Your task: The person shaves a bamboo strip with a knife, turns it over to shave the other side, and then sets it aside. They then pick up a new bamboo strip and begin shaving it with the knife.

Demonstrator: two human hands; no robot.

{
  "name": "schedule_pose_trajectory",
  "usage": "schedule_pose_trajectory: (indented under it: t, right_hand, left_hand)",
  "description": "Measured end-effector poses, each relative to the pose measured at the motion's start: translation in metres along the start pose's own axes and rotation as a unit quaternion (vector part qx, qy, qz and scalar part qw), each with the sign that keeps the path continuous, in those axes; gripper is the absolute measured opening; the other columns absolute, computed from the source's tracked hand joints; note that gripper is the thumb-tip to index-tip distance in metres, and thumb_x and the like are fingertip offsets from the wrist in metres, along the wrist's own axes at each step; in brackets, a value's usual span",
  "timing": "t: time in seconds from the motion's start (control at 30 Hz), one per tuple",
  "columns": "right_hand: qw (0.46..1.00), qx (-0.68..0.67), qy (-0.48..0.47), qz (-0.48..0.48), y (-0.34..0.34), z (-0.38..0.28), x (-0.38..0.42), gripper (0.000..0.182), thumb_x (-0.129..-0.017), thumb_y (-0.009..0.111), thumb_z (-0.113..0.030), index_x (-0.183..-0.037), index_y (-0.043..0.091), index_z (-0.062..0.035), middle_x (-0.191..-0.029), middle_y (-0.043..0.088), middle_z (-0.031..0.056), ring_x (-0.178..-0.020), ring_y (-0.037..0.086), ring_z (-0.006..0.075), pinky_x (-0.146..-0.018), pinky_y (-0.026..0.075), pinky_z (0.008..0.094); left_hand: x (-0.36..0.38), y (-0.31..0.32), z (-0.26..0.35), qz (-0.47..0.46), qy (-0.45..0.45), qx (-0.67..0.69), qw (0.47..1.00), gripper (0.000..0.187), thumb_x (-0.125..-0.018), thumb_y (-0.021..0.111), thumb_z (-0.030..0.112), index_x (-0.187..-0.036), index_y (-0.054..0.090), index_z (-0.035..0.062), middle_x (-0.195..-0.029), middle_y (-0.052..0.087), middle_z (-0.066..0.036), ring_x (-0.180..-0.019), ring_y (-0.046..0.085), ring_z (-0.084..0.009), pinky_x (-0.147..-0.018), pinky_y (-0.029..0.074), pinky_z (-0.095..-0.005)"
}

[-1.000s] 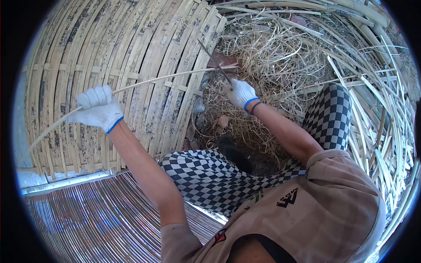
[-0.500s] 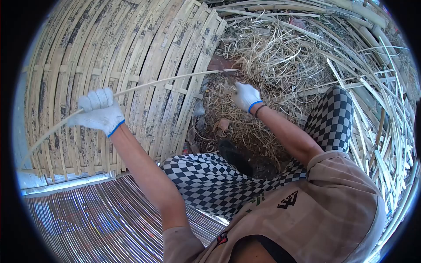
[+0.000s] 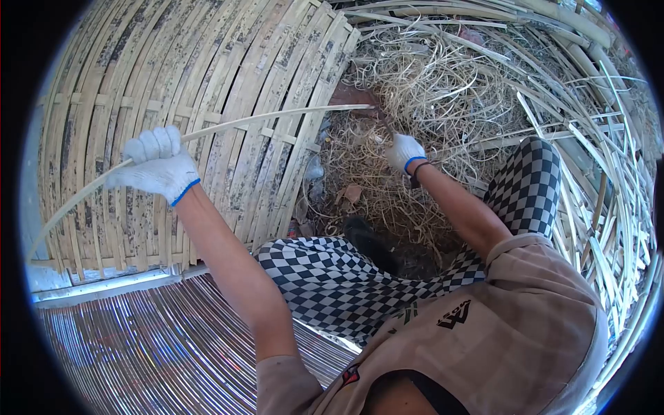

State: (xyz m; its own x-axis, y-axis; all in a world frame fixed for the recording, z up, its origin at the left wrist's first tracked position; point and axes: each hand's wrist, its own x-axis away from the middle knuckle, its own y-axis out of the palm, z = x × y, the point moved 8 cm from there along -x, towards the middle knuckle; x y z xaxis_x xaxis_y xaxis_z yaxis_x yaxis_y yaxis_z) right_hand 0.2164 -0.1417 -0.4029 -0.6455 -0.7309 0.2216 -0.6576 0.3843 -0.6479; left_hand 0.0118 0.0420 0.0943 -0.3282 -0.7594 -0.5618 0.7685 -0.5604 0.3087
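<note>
My left hand (image 3: 155, 164), in a white knit glove with a blue cuff, is closed around a long, thin bamboo strip (image 3: 277, 115). The strip bows from the lower left, through my fist, to a pale end near the middle top. My right hand (image 3: 405, 151), gloved the same way, grips what looks like a knife (image 3: 384, 123). Its slim dark blade points up and left and meets the strip's far end. Fingers cover its handle.
A woven bamboo panel (image 3: 228, 62) lies under the strip on the left. Curly bamboo shavings (image 3: 449, 90) heap up beyond my right hand. Split bamboo strips (image 3: 615, 235) are piled on the right. A slatted surface (image 3: 173, 339) is at lower left.
My right hand with the knife has shifted right and slightly down. The strip's far end has risen a little, while my left hand keeps its grip, nearly still.
</note>
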Motion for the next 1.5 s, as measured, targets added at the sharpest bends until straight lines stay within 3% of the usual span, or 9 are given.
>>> schedule_pose_trajectory:
  t: [0.23,0.43,0.63,0.83,0.93,1.07,1.27,1.33,1.5]
  right_hand:
    - [0.993,-0.034,-0.117,0.006,-0.057,-0.118,0.038,0.029,-0.091,0.061,-0.03,-0.105,0.067,-0.0056,-0.091,0.074,0.0219,-0.09,0.072,0.0427,-0.083,0.057,0.0533]
    - [0.982,-0.066,-0.173,0.036,-0.06,-0.147,0.058,0.029,-0.091,0.063,-0.032,-0.103,0.064,-0.0053,-0.085,0.072,0.0215,-0.086,0.072,0.0421,-0.078,0.057,0.0531]
    - [0.976,-0.076,-0.195,0.055,-0.087,-0.166,0.065,0.029,-0.09,0.064,-0.029,-0.105,0.062,-0.0044,-0.084,0.072,0.0203,-0.085,0.072,0.0418,-0.075,0.057,0.0528]
    - [0.948,-0.102,-0.266,0.14,-0.086,-0.173,0.07,0.022,-0.094,0.063,-0.026,-0.097,0.059,-0.0052,-0.074,0.067,0.0191,-0.074,0.069,0.0416,-0.064,0.054,0.0526]
    - [0.945,-0.099,-0.28,0.139,-0.09,-0.184,0.077,0.021,-0.094,0.063,-0.025,-0.099,0.058,-0.0057,-0.074,0.067,0.0181,-0.073,0.069,0.0408,-0.065,0.055,0.0519]
    - [0.93,-0.114,-0.307,0.165,-0.105,-0.2,0.09,0.021,-0.094,0.061,-0.025,-0.104,0.059,-0.0062,-0.072,0.066,0.0167,-0.073,0.069,0.0404,-0.066,0.056,0.0513]
    - [0.989,-0.082,-0.111,0.057,-0.048,-0.138,0.027,0.028,-0.099,0.059,-0.03,-0.115,0.063,-0.0076,-0.08,0.071,0.0192,-0.081,0.072,0.0403,-0.073,0.058,0.0506]
    - [0.988,-0.15,-0.029,-0.003,-0.038,-0.1,0.008,0.027,-0.098,0.054,-0.025,-0.109,0.067,-0.004,-0.1,0.074,0.0254,-0.098,0.072,0.0424,-0.085,0.057,0.0524]
    - [0.989,-0.098,-0.109,0.004,-0.069,-0.162,0.038,0.026,-0.098,0.053,-0.026,-0.108,0.065,-0.0057,-0.094,0.073,0.0251,-0.093,0.072,0.0438,-0.084,0.057,0.0529]
  left_hand:
    - [0.006,-0.023,-0.001,0.149,0.071,-0.029,0.986,0.075,-0.098,0.014,0.083,-0.068,0.038,0.0178,-0.057,0.024,0.001,-0.053,0.023,-0.0164,-0.053,0.029,-0.0319]
    - [0.014,0.006,-0.005,0.126,0.105,-0.04,0.986,0.066,-0.103,0.029,0.074,-0.079,0.045,0.0139,-0.069,0.034,-0.001,-0.066,0.036,-0.0202,-0.069,0.04,-0.0382]
    - [0.007,0.036,-0.016,-0.219,-0.073,0.055,0.971,0.068,-0.096,0.048,0.075,-0.062,0.034,0.0172,-0.059,0.025,0.003,-0.055,0.022,-0.0144,-0.054,0.023,-0.032]
    - [0.021,0.043,-0.009,0.023,0.037,-0.067,0.997,0.069,-0.104,0.03,0.073,-0.059,0.022,0.0205,-0.053,0.018,0.004,-0.051,0.01,-0.0124,-0.049,0.013,-0.0316]
    - [0.027,0.041,-0.005,0.11,0.058,-0.114,0.986,0.069,-0.101,0.036,0.075,-0.059,0.02,0.0225,-0.052,0.014,0.004,-0.051,0.01,-0.0135,-0.05,0.01,-0.0324]
    - [0.028,0.041,-0.005,0.121,0.062,-0.112,0.984,0.068,-0.104,0.033,0.071,-0.058,0.019,0.023,-0.052,0.014,0.005,-0.05,0.008,-0.0137,-0.049,0.009,-0.0324]
    - [0.029,0.037,-0.004,0.112,0.065,-0.094,0.987,0.067,-0.106,0.027,0.07,-0.058,0.023,0.0231,-0.049,0.018,0.004,-0.047,0.008,-0.0123,-0.042,0.012,-0.0293]
    - [0.031,0.038,-0.003,0.134,0.074,-0.093,0.984,0.067,-0.106,0.029,0.07,-0.058,0.025,0.0233,-0.049,0.019,0.005,-0.046,0.009,-0.0123,-0.042,0.013,-0.0291]
    - [0.027,0.035,-0.006,0.135,0.078,-0.086,0.984,0.067,-0.106,0.032,0.068,-0.058,0.026,0.0233,-0.05,0.019,0.005,-0.047,0.009,-0.0125,-0.043,0.013,-0.0298]
